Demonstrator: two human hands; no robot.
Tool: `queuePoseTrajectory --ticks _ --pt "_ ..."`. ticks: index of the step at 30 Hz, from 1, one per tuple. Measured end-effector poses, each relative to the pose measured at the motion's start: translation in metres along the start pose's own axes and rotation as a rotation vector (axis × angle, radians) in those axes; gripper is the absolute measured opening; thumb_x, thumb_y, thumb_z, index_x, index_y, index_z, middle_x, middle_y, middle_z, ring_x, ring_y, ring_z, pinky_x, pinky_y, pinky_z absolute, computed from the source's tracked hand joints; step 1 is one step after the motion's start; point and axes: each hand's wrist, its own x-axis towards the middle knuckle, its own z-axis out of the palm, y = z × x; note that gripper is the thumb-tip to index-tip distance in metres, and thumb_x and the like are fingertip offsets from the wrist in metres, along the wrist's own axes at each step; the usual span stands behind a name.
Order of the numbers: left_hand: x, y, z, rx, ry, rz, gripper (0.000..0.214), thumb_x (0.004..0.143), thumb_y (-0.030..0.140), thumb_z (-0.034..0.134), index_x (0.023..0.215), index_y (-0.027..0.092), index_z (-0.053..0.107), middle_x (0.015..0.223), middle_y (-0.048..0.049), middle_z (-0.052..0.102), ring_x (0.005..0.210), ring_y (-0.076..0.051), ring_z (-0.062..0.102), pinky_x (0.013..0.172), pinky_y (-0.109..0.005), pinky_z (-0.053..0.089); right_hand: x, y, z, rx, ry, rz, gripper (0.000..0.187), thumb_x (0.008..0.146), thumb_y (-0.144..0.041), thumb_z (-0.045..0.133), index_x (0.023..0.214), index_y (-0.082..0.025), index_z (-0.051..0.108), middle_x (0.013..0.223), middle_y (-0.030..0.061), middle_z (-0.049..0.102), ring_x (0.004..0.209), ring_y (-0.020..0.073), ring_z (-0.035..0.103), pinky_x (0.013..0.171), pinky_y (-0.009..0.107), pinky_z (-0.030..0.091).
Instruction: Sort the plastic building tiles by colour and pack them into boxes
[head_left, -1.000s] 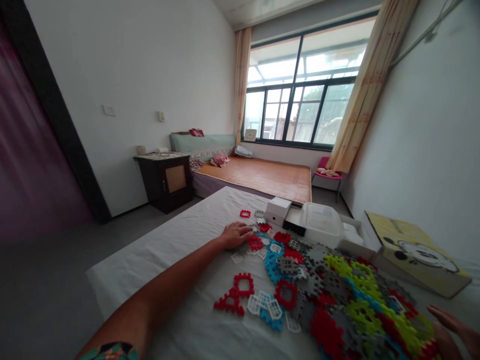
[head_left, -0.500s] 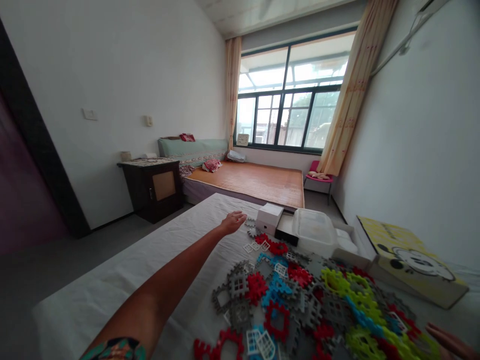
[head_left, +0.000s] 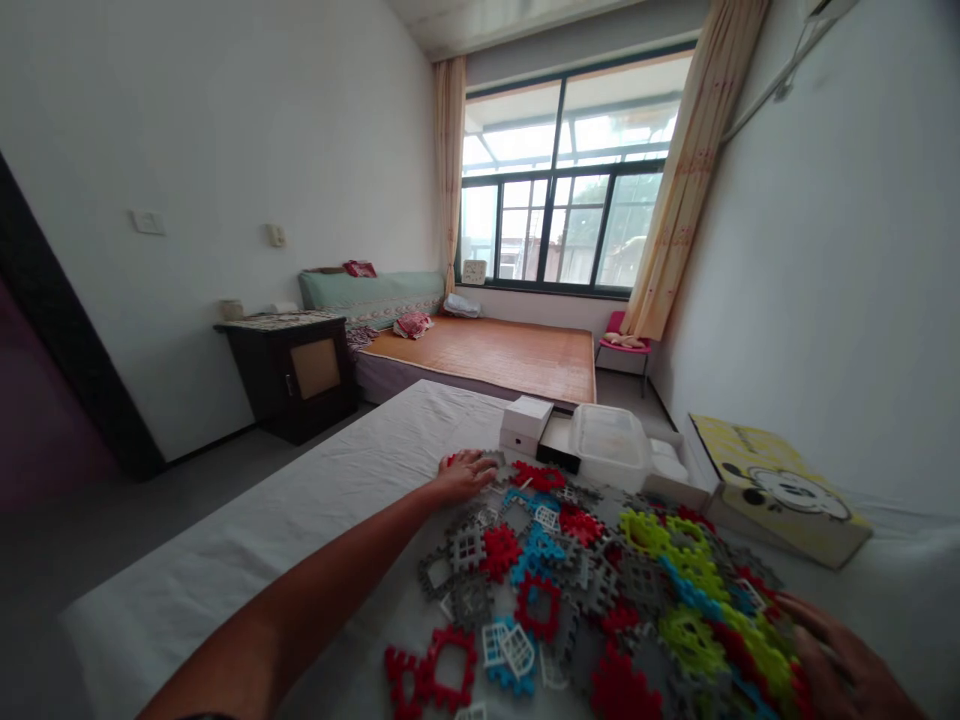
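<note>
A heap of flat interlocking plastic tiles (head_left: 600, 585) in red, grey, blue, white and lime lies on a table under a white cloth (head_left: 330, 500). My left hand (head_left: 465, 473) is stretched out to the far left edge of the heap, palm down with fingers spread, resting over a red tile. My right hand (head_left: 844, 665) lies flat on the tiles at the bottom right corner, fingers apart and partly cut off by the frame.
Behind the heap stand a small white box (head_left: 526, 420), a clear lidded plastic container (head_left: 609, 440) and a yellow cartoon-printed box (head_left: 776, 487) by the right wall. Beyond the table are a dark cabinet (head_left: 294, 372), a low bed (head_left: 487, 350) and a pink chair (head_left: 624, 345).
My left hand came back from the far reach and settled on the heap's left edge. My right hand slid further in onto the tiles. The view shifted slightly.
</note>
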Motion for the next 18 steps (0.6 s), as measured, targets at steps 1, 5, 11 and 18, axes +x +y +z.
queuePoseTrajectory --ticks 1,5,11,18 --pt "-0.006 0.007 0.002 -0.018 -0.020 0.014 0.046 0.087 0.061 0.034 0.125 0.043 0.052 0.147 -0.0017 0.037 0.135 -0.031 0.027 0.106 -0.060 0.014 0.000 -0.007 -0.001 0.014 -0.023 0.005 0.044 0.080 -0.052 0.040 0.112 -0.029 0.058 0.120 0.0078 0.062 0.111 0.0317 0.058 0.094 0.051 0.047" --pt "-0.015 0.041 0.011 -0.150 -0.038 0.008 0.050 0.086 0.061 0.036 0.124 0.035 0.056 0.146 -0.0041 0.038 0.135 -0.033 0.028 0.107 -0.058 0.018 0.004 -0.022 -0.001 0.072 -0.057 0.042 0.046 0.082 -0.052 0.037 0.107 -0.022 0.061 0.115 0.0116 0.065 0.111 0.0313 0.057 0.099 0.050 0.043" --pt "-0.018 0.102 0.009 -0.302 -0.031 0.143 0.052 0.094 0.046 0.024 0.115 0.019 0.062 0.127 -0.0075 0.058 0.129 -0.026 0.039 0.106 -0.042 0.033 0.004 -0.031 0.003 0.136 -0.099 0.080 0.051 0.086 -0.053 0.031 0.114 -0.021 0.058 0.119 0.0116 0.063 0.114 0.0276 0.056 0.100 0.044 0.042" --pt "-0.064 0.195 0.001 -0.481 -0.175 0.459 0.053 0.094 0.051 0.027 0.119 0.019 0.061 0.130 -0.0042 0.056 0.119 -0.022 0.050 0.101 -0.033 0.040 0.003 -0.047 -0.001 0.196 -0.137 0.044 0.056 0.087 -0.054 0.028 0.118 -0.017 0.057 0.122 0.0123 0.061 0.115 0.0261 0.054 0.101 0.043 0.040"
